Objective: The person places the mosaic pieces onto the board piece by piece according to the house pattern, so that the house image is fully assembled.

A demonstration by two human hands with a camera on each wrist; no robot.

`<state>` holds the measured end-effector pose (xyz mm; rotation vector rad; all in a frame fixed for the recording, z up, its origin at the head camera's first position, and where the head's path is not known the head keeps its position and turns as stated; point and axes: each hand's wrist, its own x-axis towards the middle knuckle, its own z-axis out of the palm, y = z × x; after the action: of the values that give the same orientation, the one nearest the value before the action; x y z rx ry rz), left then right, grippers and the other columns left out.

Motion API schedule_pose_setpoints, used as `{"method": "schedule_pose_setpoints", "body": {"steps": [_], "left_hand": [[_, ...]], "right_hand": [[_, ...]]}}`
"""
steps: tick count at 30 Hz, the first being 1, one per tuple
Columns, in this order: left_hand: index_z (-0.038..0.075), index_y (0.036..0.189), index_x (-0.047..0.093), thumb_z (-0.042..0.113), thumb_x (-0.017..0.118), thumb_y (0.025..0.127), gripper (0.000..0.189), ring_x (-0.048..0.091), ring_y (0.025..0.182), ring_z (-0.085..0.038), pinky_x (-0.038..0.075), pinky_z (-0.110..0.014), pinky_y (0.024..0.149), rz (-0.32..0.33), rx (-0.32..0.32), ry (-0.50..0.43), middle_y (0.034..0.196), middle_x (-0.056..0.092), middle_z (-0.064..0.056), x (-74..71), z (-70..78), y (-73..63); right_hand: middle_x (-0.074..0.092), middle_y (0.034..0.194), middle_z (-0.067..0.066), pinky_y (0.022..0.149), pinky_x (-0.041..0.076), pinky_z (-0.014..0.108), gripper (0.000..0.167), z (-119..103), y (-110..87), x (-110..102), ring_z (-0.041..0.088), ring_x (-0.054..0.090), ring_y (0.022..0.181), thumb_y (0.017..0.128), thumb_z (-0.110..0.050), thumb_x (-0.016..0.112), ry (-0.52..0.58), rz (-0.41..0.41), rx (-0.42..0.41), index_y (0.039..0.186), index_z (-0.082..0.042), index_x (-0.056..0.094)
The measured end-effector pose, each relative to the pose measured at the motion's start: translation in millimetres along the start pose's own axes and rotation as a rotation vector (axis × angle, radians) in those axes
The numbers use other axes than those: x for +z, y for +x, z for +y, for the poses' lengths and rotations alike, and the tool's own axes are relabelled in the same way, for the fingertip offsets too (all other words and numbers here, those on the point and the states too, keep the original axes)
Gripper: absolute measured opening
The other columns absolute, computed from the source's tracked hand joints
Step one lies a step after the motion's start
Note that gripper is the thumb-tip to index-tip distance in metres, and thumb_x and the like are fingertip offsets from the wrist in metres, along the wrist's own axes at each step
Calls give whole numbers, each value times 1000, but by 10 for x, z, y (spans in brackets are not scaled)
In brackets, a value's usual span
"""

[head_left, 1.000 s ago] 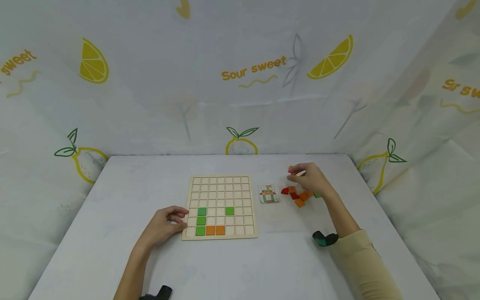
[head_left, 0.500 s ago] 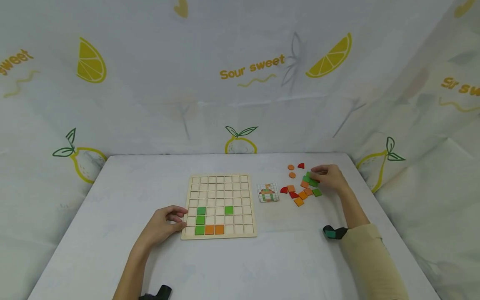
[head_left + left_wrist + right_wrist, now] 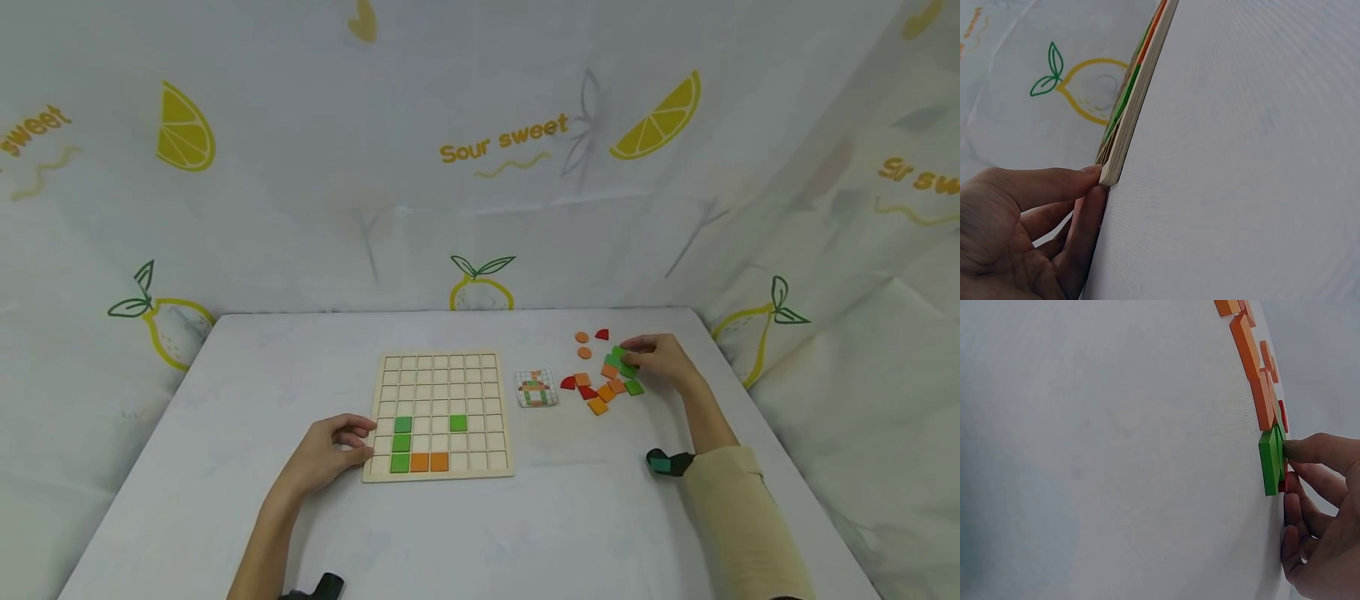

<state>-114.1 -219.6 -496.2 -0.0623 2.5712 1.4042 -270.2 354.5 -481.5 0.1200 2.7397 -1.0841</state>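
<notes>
Nearest my remote view, the left hand [image 3: 330,446] rests loosely at the left edge of a wooden grid board [image 3: 441,375] on the white surface [image 3: 480,533], thumb and forefinger touching the rim, nothing gripped that I can make out. The board carries six tiles [image 3: 401,443]: three green in a column, two orange beside its foot, one green standing apart. To its right lie a pattern card [image 3: 536,388] and a scatter of orange and red pieces [image 3: 597,407]. Beyond, the right hand [image 3: 660,358], a second ago by the orange discs [image 3: 584,353], now reaches among loose green tiles [image 3: 1269,464], thumb against one, fingers bent; whether it has a grip, I cannot tell. The board's layout is unchanged, so I read the moment as selecting, not placing. A lemon-print backdrop [image 3: 480,75] hangs behind.
</notes>
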Motion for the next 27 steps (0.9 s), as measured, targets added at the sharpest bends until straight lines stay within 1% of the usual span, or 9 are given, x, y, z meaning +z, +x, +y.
{"method": "schedule_pose_setpoints", "body": {"steps": [3, 8, 13, 21, 27], "left_hand": [[4, 126, 74, 9, 84, 89, 38, 64, 93, -15, 49, -22, 80, 2, 6, 0, 112, 74, -9, 1, -1, -4], [4, 126, 74, 9, 84, 89, 38, 64, 93, -15, 49, -22, 80, -1, 9, -3, 112, 74, -9, 0, -9, -3], [4, 126, 74, 8, 84, 89, 38, 63, 93, -16, 49, -22, 80, 2, 3, -9, 112, 74, -10, -2, -2, -7], [4, 126, 74, 7, 84, 89, 38, 63, 93, -16, 49, -22, 80, 3, 5, -13, 113, 74, -10, -2, -5, -3], [3, 126, 74, 7, 84, 89, 38, 64, 93, -15, 49, -22, 81, 2, 11, -13, 112, 74, -10, 5, -15, 0]], "right_hand": [[65, 138, 30, 90, 48, 29, 46, 7, 5, -1, 33, 60, 110, 103, -24, 72, 0, -10, -3, 139, 4, 67], [65, 137, 30, 88, 48, 26, 48, -6, 2, 23, 32, 60, 110, 101, -25, 76, 3, 9, -10, 137, 5, 68], [66, 135, 30, 89, 47, 29, 47, -39, -9, 50, 32, 59, 109, 101, -25, 78, -6, 31, -6, 136, 5, 69], [71, 127, 30, 85, 48, 25, 42, -60, -21, 69, 31, 62, 104, 100, -22, 78, -39, 52, -53, 130, 7, 71], [74, 121, 29, 86, 49, 27, 43, -58, -31, 52, 34, 66, 105, 100, -24, 79, -52, 58, -71, 128, 7, 71]]}}
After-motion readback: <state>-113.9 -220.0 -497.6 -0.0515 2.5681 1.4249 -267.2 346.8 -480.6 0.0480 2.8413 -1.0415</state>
